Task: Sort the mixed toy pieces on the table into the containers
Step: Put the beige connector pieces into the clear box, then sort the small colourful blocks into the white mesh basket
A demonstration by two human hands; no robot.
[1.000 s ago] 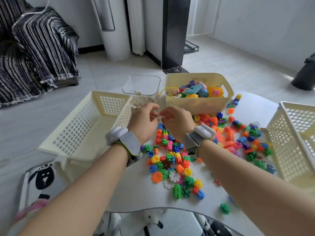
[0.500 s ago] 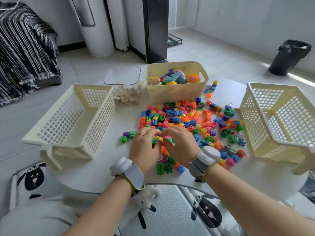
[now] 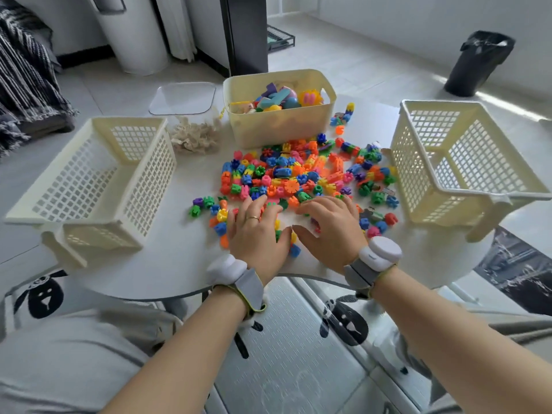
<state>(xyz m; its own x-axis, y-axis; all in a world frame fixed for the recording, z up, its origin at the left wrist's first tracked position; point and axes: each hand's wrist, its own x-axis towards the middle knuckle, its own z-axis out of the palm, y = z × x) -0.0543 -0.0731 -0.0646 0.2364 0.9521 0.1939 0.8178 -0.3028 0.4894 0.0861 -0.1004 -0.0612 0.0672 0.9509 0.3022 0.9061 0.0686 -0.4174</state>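
Note:
A heap of small bright plastic toy pieces (image 3: 301, 174) covers the middle of the white round table (image 3: 167, 264). My left hand (image 3: 257, 231) lies palm down on the near edge of the heap, fingers spread over pieces. My right hand (image 3: 331, 225) rests beside it, fingers curled down onto pieces; whether it grips one is hidden. An empty cream lattice basket (image 3: 89, 180) stands at the left, another (image 3: 466, 162) at the right. A solid cream bin (image 3: 280, 127) with larger toys sits behind the heap.
A clear plastic tub (image 3: 185, 100) with pale wooden pieces (image 3: 194, 138) stands left of the bin. A black waste bin (image 3: 478, 64) is on the floor far right. A striped blanket (image 3: 27, 79) lies far left. A sheep-print mat (image 3: 44, 297) lies under the table.
The view has tilted down and pulled back. Both hands came down from in front of the bin to the near edge of the heap and now lie flatter on the pieces.

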